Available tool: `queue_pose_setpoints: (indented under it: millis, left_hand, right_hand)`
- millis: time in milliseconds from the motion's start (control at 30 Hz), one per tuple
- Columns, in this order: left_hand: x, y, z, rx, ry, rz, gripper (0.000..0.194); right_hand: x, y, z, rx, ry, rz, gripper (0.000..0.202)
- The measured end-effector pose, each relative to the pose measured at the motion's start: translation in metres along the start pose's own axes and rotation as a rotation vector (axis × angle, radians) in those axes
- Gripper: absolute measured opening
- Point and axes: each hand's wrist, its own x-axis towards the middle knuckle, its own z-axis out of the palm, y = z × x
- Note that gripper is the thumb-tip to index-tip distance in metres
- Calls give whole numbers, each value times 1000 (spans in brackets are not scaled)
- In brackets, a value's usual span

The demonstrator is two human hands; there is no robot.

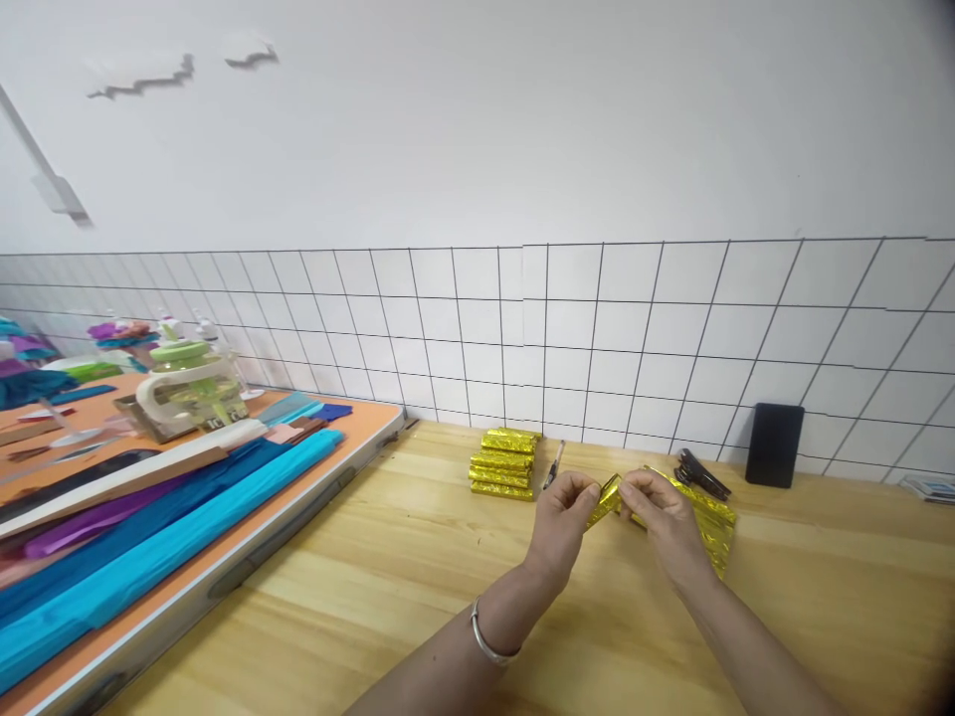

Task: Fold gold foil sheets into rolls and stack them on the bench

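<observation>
Two pinches on one gold foil strip

The left hand and the right hand meet over the wooden tabletop, with a narrow gold foil strip between them. On each hand the thumb presses against the index finger with the foil pinched in between; how the remaining fingers curl is partly hidden. The two grips sit close together, which probably gives fine control over a thin, springy material that a single hand would let twist.

Beneath and beyond the right hand lies a gold foil sheet, partly covered by that hand. A dark clip rests by its far edge, perhaps placed there to be within reach. To the left, gold foil rolls lie side by side in a neat bundle, apart from the hands, an arrangement that seems meant to keep them from mixing with the loose foil. A slim pen-like tool lies between that bundle and the left hand. A black rectangular slab leans upright against the tiled wall, likely for support. Long crepe paper lengths cover much of the neighbouring orange table.
</observation>
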Motion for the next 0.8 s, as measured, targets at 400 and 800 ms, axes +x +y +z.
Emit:
queue_pose_setpoints:
  millis: [400,800]
  left_hand:
    - [-1,3,1,29,48,20,19]
    - [2,-6,-2,90,64,63,18]
  right_hand:
    - [1,11,-3,47,2,-19,20]
    - [2,19,-5,109,-38,34,15]
